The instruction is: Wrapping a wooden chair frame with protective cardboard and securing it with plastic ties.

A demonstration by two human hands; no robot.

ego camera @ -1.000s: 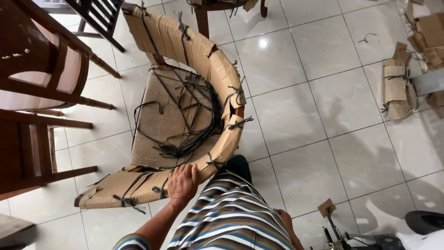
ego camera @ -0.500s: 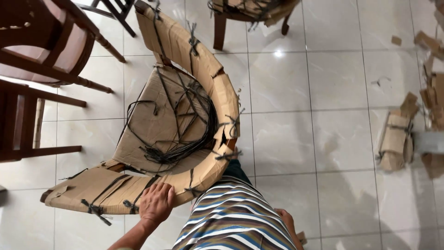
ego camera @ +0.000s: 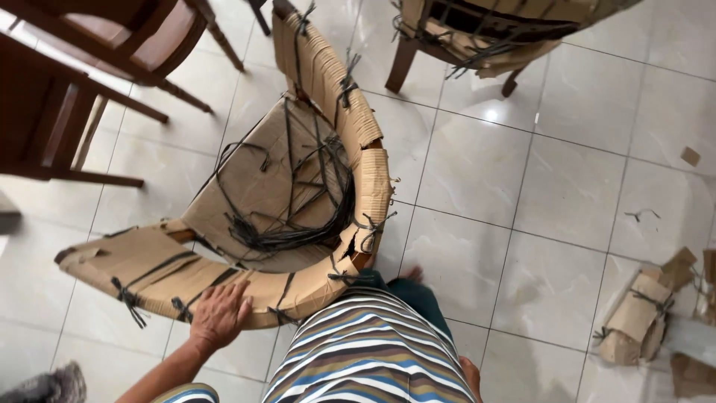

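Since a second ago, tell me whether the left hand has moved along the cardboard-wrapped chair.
Yes. The left hand has slid left along the curved back of the cardboard-wrapped chair, away from the striped shirt, toward the armrest end.

Glossy pale grey floor tiles (ego camera: 567, 201) with a bright light glare, dark brown wooden chairs (ego camera: 82, 82) on the left, torn brown cardboard scraps (ego camera: 641, 317) lying at right.
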